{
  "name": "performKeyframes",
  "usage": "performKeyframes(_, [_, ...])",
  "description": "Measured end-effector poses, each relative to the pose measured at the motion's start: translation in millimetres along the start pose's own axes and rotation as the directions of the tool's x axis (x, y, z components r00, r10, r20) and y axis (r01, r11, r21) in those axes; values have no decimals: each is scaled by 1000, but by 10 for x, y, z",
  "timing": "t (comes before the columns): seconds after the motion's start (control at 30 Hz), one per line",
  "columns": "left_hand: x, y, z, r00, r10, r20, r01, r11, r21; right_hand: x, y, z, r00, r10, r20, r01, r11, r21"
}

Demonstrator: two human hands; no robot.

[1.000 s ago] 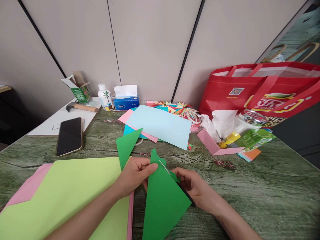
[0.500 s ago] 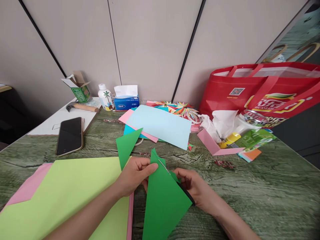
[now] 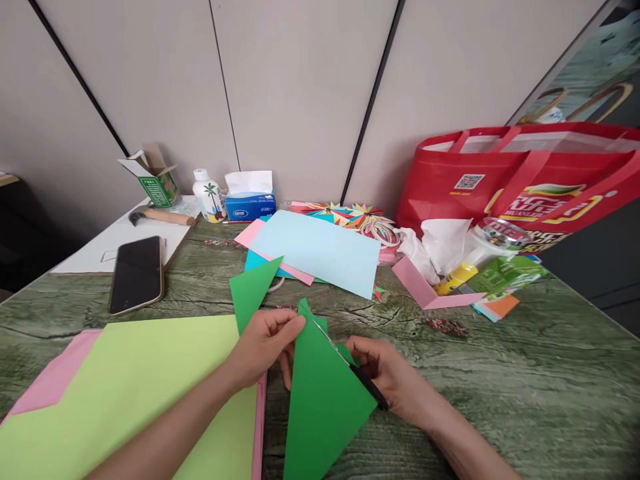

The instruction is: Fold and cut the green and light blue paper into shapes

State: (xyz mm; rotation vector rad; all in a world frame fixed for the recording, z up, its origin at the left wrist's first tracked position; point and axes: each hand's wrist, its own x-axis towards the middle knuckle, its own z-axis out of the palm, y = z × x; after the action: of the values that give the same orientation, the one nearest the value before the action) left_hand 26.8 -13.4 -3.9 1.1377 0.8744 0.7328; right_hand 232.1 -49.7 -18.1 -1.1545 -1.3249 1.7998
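My left hand pinches the left edge of a folded green paper sheet near its pointed top. My right hand is closed around the black handles of a pair of scissors. One scissor blade lies across the front of the sheet near its right edge; the other is hidden behind the paper. Green flaps stick out past the blade on the right. Just beyond my left hand rests a separate green paper triangle. Under my left forearm is a large light-green sheet over pink paper.
Light blue paper lies over coloured sheets at the middle back. On the left are a phone, a hammer, a bottle and a tissue pack. A pink paper box, glue stick and red bag stand right.
The view has shifted slightly. More of the scissors' blade and black handle shows in front of the green sheet. Both hands keep their holds.
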Motion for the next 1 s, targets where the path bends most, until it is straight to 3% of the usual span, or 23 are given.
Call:
performKeyframes(0.17, [-20, -32, 31, 1000, 13, -20, -11, 994, 113, -3, -9, 11, 998, -55, 8, 55, 989, -137])
performKeyframes(0.27, [-41, -38, 76, 1000, -1, 2, 1, 993, 121, -4, -19, 24, 996, -79, 45, 83, 992, -92])
performKeyframes(1.0, [-30, -49, 113, 999, -48, -22, 46, 996, -78, -13, -28, 60, 995, -58, 79, 55, 997, 49])
